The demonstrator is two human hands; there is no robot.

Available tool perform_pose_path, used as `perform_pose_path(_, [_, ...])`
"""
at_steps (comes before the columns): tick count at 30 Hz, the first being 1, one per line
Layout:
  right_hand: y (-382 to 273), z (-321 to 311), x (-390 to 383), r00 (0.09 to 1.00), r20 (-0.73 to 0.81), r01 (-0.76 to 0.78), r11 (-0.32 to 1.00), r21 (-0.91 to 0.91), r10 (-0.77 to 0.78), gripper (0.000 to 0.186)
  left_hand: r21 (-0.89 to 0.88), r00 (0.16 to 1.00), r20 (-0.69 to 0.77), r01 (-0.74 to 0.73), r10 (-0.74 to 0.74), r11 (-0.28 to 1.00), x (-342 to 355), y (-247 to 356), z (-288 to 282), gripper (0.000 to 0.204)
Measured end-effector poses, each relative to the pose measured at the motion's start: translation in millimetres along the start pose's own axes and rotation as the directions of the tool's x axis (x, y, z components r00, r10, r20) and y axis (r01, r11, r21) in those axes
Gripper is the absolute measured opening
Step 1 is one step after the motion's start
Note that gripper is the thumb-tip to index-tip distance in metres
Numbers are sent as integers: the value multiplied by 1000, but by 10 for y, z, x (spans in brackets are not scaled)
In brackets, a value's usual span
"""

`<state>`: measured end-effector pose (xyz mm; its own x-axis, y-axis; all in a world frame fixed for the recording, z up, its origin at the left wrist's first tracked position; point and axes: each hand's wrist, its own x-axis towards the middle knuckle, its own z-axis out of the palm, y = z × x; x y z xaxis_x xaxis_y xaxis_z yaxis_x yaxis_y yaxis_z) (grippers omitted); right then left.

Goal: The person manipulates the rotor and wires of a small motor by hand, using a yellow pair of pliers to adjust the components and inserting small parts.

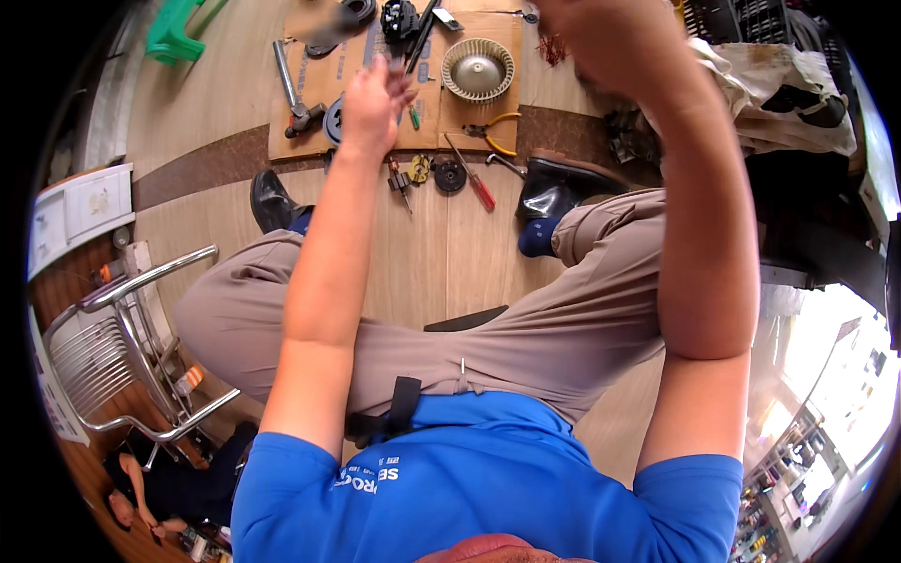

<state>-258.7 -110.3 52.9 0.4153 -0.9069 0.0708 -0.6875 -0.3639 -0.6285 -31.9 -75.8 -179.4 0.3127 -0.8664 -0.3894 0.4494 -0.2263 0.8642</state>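
Observation:
My left hand [372,111] is over a cardboard sheet [289,150] on the floor, its fingers apart and nothing visibly held. Close to its fingertips is a small green-handled tool [414,116]. A round blue-rimmed part [332,124] lies beside the wrist, partly covered. My right hand [601,30] is raised at the top edge, blurred and cut off, so its fingers do not show. Near it is a tangle of reddish wire [552,51]. On the cardboard sits a pale finned blower wheel [479,69], with yellow-handled pliers [502,131] below it.
A hammer [289,84] lies at the cardboard's left. In front are a red-handled screwdriver [481,190], a motor armature [400,180] and a black disc [450,176]. A green stool [174,33] stands far left, a metal chair [113,347] nearer. Another person [178,488] is lower left.

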Motion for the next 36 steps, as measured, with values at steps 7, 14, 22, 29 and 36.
perform_pose_path(7, [-318,798,-182,902,349,328,929,-169,-255,18,-260,976,121,-145,181,955,-510,1963,68,40])
perform_pose_path(14, [-316,947,-318,871,378,352,936,-33,-314,7,-178,979,64,-178,192,968,-371,2829,-950,33])
perform_pose_path(22, [-112,687,-129,859,488,259,954,-151,-156,14,-182,934,-273,-286,231,941,-156,2902,-1831,41])
perform_pose_path(29, [166,514,-11,949,287,107,988,109,-134,19,-123,897,-377,-296,232,947,-113,2953,-1903,43])
perform_pose_path(36, [559,81,78,979,206,-37,976,217,-8,17,-126,883,-409,-303,229,945,150,3004,-2208,43])
